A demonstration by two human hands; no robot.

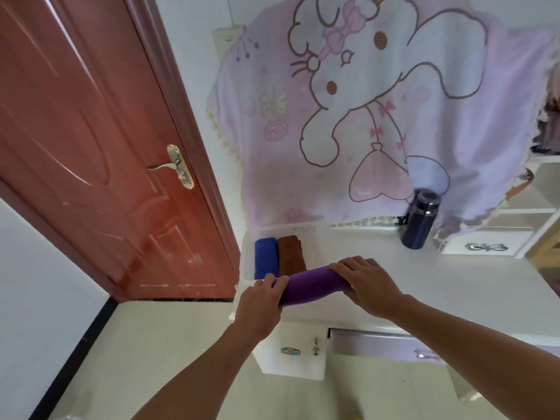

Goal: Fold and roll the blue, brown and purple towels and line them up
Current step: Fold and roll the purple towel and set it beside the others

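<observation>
Smooth white desktop [439, 286], glossy red-brown door [91, 147] alongside. The left hand [262, 301] and right hand [368, 280] curl their fingers over the ends of the purple towel [312, 284], a plump, soft cylinder. Just beyond the fingers the blue towel [265, 257] and brown towel [291, 254] lie rolled side by side in what seems a white basket [291, 230]; a dark bottle [419, 219] stands far beyond the right fingers.

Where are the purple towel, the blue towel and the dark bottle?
purple towel [312, 283], head view, middle of the roll
blue towel [265, 257], head view, top of the roll
dark bottle [419, 221], head view, side of its body
</observation>
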